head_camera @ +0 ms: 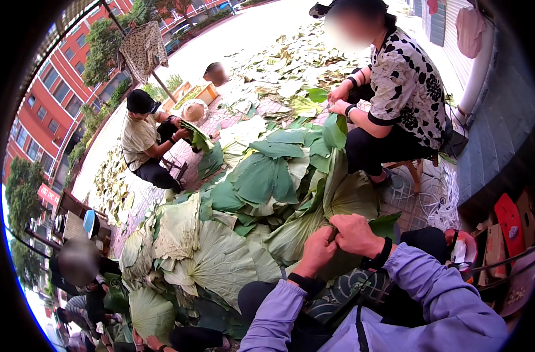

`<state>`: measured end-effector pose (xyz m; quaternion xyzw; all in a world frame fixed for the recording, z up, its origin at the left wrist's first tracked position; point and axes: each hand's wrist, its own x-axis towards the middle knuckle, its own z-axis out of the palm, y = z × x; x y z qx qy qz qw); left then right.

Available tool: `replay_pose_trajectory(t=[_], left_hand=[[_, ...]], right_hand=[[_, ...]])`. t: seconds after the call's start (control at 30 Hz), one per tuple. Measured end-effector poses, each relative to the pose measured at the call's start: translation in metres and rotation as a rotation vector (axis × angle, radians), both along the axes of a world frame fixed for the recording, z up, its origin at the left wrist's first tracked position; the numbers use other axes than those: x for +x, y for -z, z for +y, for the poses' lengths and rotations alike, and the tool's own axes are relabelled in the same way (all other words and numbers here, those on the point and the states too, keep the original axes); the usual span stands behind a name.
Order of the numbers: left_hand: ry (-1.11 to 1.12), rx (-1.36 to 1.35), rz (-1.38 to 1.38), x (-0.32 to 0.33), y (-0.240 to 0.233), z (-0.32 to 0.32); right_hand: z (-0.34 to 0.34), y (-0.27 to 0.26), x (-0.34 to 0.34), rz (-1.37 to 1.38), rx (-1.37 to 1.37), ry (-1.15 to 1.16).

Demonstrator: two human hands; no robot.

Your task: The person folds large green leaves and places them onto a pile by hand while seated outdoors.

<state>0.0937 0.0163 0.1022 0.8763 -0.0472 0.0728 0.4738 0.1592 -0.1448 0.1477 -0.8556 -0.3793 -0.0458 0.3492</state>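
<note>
In front of my knees lies a large heap of lotus leaves (223, 259), some dark green and some pale and dry. My left hand (315, 251) and my right hand (358, 234) meet above its near right side, thumbs and fingertips pinched together. Between them they grip a large olive-green lotus leaf (353, 198), whose gripped part the fingers mostly hide. A dark green leaf (385, 225) sticks out behind my right hand. Just left of my left hand, a pale leaf (289, 240) spreads over the heap.
A person in a patterned shirt (408, 88) sits across the heap at right; another in a light shirt (140, 138) sits farther left. More people are at lower left. White strings (445, 202) and cardboard boxes (496, 255) lie at right. Leaves (289, 66) cover the pavement behind.
</note>
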Motion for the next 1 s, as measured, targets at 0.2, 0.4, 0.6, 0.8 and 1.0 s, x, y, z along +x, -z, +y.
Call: replay_pose_trajectory(t=[0.2, 0.4, 0.6, 0.8, 1.0], left_hand=[[-0.034, -0.036, -0.05, 0.0, 0.003, 0.002], [-0.024, -0.078, 0.052, 0.0, 0.0, 0.008], [0.015, -0.12, 0.144, 0.005, -0.003, 0.013], [0.038, -0.063, 0.138, 0.005, -0.001, 0.02], [0.064, 0.057, 0.074, 0.0, -0.009, 0.015]], right_hand=[[0.006, 0.004, -0.002, 0.021, -0.001, 0.027], [0.003, 0.004, 0.004, 0.084, -0.058, -0.006], [-0.001, -0.003, 0.007, 0.121, -0.081, -0.074], [-0.002, -0.018, 0.004, 0.2, -0.039, -0.095], [-0.005, -0.011, 0.008, 0.178, -0.094, -0.162]])
